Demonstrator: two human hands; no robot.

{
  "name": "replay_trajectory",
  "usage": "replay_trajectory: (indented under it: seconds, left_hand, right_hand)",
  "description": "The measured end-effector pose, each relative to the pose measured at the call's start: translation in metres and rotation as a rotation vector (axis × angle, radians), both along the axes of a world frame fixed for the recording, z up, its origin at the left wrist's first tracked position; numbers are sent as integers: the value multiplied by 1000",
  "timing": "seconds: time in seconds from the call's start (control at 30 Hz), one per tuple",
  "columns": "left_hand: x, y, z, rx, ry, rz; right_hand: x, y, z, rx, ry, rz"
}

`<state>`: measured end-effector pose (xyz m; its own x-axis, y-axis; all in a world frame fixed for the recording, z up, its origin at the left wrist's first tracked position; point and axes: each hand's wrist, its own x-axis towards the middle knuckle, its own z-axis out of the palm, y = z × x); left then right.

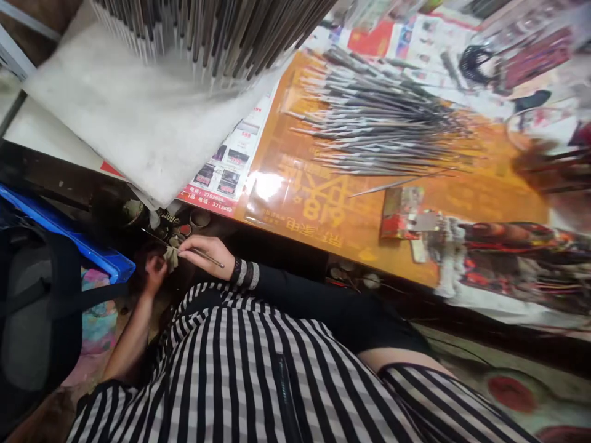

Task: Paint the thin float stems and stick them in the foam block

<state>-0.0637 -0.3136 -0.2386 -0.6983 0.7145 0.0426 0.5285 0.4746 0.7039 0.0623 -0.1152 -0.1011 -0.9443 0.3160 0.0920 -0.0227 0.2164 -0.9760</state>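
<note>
My right hand (210, 253) is closed on a thin dark rod (206, 255) that slants across the fingers, its thin end pointing up and left. A crumpled pale cloth (172, 258) lies against the rod, between my two hands. My left hand (157, 269) has curled fingers at the cloth's left side and seems to pinch it; the fingertips are partly in shadow. Just beyond both hands stand small round containers (199, 216), low beside the table edge.
On an orange sheet (295, 191) lies a pile of slim pointed rods (373, 117). More dark rods (217, 31) stand over a white board (138, 117) at the upper left. A blue plastic edge (108, 261) is left of my hands. Colourful clutter (508, 246) covers the table's right.
</note>
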Motion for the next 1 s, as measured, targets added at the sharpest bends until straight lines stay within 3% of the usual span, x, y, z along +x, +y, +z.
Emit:
replay_trajectory:
  seconds: [0.13,0.23,0.33,0.47,0.7,0.83,1.0]
  left_hand:
    - [-6,9,31,159,10,-55]
    - [-4,18,70,393,-91,-101]
    - [5,28,109,554,-103,-49]
    - [17,41,155,604,164,23]
    - [37,71,233,710,712,-234]
    - [50,79,260,638,836,-333]
    - [63,84,271,648,865,-349]
  right_hand:
    - [8,-7,35,-36,36,-59]
    - [15,-10,61,-97,67,-86]
    - [27,-12,86,-160,90,-116]
    - [47,-12,108,-235,122,-182]
    - [70,-8,126,-277,179,-363]
    - [73,-8,128,-214,190,-437]
    - [72,-12,125,-95,197,-471]
